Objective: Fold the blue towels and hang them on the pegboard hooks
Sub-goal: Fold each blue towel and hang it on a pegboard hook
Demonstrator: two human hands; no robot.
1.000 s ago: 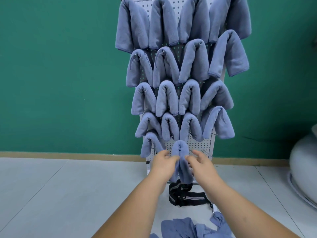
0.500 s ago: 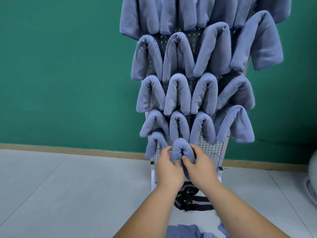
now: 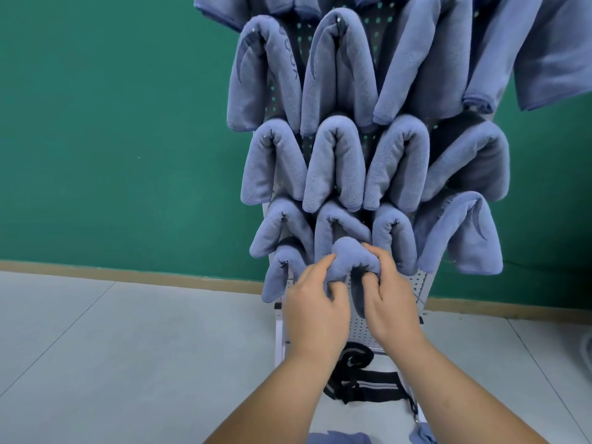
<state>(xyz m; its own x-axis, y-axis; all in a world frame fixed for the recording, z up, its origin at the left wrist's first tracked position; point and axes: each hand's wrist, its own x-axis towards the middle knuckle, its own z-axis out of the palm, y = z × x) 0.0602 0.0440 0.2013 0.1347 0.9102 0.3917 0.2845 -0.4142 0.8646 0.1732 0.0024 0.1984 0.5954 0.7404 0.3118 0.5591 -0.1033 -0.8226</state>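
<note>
My two bare hands meet low in front of a white pegboard (image 3: pixel 413 285) that stands against a green wall (image 3: pixel 112 123). My left hand (image 3: pixel 315 302) grips the left side of a folded blue towel (image 3: pixel 349 254), fingers curled into the cloth. My right hand (image 3: pixel 389 302) grips the right side, thumb tucked under the arch of the fold. The towel is bent into an upside-down U, held against the lower part of the board, just below the middle of the bottom full row. Whether it sits on a hook, I cannot tell. Above it, rows of hung towels (image 3: pixel 336 161) drape over hooks, overlapping and covering most of the board. A black strap (image 3: pixel 362 382) lies at the board's foot on the pale floor (image 3: pixel 128 347). More loose blue cloth (image 3: pixel 339 439) shows at the bottom edge, between my forearms.
</note>
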